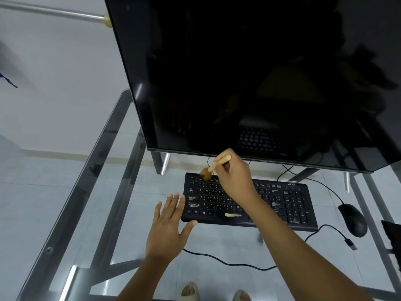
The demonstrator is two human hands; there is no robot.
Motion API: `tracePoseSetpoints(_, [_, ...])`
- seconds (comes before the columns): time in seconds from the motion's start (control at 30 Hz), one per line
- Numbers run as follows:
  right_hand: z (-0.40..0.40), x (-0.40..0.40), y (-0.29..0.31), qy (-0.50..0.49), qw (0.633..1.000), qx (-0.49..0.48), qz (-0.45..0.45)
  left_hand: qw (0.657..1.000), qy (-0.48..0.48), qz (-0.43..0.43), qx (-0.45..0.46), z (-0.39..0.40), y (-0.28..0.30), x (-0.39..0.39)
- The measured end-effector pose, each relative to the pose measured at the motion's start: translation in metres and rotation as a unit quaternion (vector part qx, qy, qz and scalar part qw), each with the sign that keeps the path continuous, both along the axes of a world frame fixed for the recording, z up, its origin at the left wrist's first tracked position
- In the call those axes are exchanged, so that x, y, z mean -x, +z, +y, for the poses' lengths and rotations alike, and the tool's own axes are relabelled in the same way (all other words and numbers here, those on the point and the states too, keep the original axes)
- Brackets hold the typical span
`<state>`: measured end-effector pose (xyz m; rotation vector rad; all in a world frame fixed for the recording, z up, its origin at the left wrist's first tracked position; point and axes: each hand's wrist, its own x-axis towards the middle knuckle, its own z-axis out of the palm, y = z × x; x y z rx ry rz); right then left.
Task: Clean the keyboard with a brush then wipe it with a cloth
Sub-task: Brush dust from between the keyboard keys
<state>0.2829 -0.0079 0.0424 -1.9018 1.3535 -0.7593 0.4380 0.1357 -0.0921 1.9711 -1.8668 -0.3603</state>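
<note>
The keyboard [249, 205] is lying flat on the glass desk [121, 127], just in front of the dark monitor [238, 72], and pale smears are showing on several keys, the space bar among them. You are working the brush [213, 167] over its far left corner: the bristles are touching the top key row, and the pale handle is angling up and away toward the monitor's lower edge. Your right hand [235, 181] is reaching across the key field, wrist bent, its fingers curled round the handle in a pen-like pinch; that hold appears chosen for short, controlled strokes between keys. Your left hand [168, 227] is lying beside the keyboard's left end, fingers straight, spread and grasping nothing, the thumb touching the near edge. Judged from its placement, it is bracing the keyboard against sliding. Brushing appears to be at an early stage. A black mouse [352, 219] is sitting just right of the keyboard, and a loose cable [227, 262] is trailing across the glass. No cloth is plainly identifiable.
</note>
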Motion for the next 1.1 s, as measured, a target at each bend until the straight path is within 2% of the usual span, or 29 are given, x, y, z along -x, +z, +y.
tracePoseSetpoints(0.07, [0.001, -0.006, 0.001, 0.045, 0.999, -0.027, 0.013, 1.0, 0.0, 0.001, 0.002, -0.002, 0.001, 0.002])
tracePoseSetpoints(0.13, [0.001, -0.011, -0.003, 0.07, 0.994, 0.0, 0.08, 1.0, 0.002, 0.002, 0.004, -0.002, 0.001, 0.001])
tracePoseSetpoints(0.23, [0.001, -0.017, -0.005, 0.004, 0.999, 0.029, 0.029, 1.0, -0.005, 0.007, 0.013, 0.0, 0.002, 0.001])
tracePoseSetpoints(0.3, [0.004, -0.022, -0.005, 0.019, 1.0, -0.019, -0.002, 1.0, -0.007, 0.006, 0.017, -0.002, 0.002, 0.002])
tracePoseSetpoints(0.37, [0.007, -0.024, -0.009, 0.065, 0.995, -0.056, 0.053, 1.0, -0.005, 0.003, 0.017, -0.003, 0.002, 0.002])
tracePoseSetpoints(0.43, [0.004, -0.019, -0.012, 0.019, 0.997, -0.011, 0.071, 1.0, -0.002, 0.01, 0.015, -0.003, 0.004, 0.002])
tracePoseSetpoints(0.5, [0.003, -0.014, -0.009, -0.026, 0.999, 0.033, 0.034, 1.0, 0.004, 0.017, 0.01, -0.004, 0.004, 0.003])
tracePoseSetpoints(0.57, [0.008, -0.013, -0.006, 0.013, 1.0, -0.018, 0.007, 1.0, 0.009, 0.019, 0.0, -0.004, 0.003, 0.003])
tracePoseSetpoints(0.63, [0.014, -0.013, -0.009, 0.063, 0.996, -0.051, 0.047, 1.0, 0.013, 0.018, -0.005, -0.003, 0.003, 0.002])
tracePoseSetpoints(0.73, [0.012, -0.005, -0.01, -0.022, 0.999, 0.032, 0.026, 1.0, 0.009, 0.018, -0.006, -0.003, 0.005, 0.003])
tracePoseSetpoints(0.77, [0.011, -0.001, -0.009, -0.039, 0.999, 0.026, 0.0, 1.0, 0.011, 0.019, -0.005, -0.004, 0.006, 0.003])
tracePoseSetpoints(0.83, [0.013, 0.005, -0.005, -0.021, 0.998, -0.056, -0.029, 1.0, 0.013, 0.019, -0.009, -0.004, 0.006, 0.002])
tracePoseSetpoints(0.9, [0.017, 0.013, -0.004, 0.025, 0.995, -0.089, 0.031, 1.0, 0.012, 0.017, -0.011, -0.004, 0.006, 0.003])
tracePoseSetpoints(0.97, [0.014, 0.021, -0.01, -0.012, 0.997, -0.02, 0.076, 1.0, 0.013, 0.019, -0.012, -0.003, 0.008, 0.003])
tracePoseSetpoints(1.03, [0.012, 0.025, -0.009, -0.035, 0.996, 0.022, 0.079, 1.0, 0.017, 0.021, -0.007, -0.003, 0.008, 0.003])
tracePoseSetpoints(1.1, [0.016, 0.023, -0.008, 0.014, 0.995, -0.019, 0.097, 1.0, 0.017, 0.019, -0.01, -0.003, 0.008, 0.003])
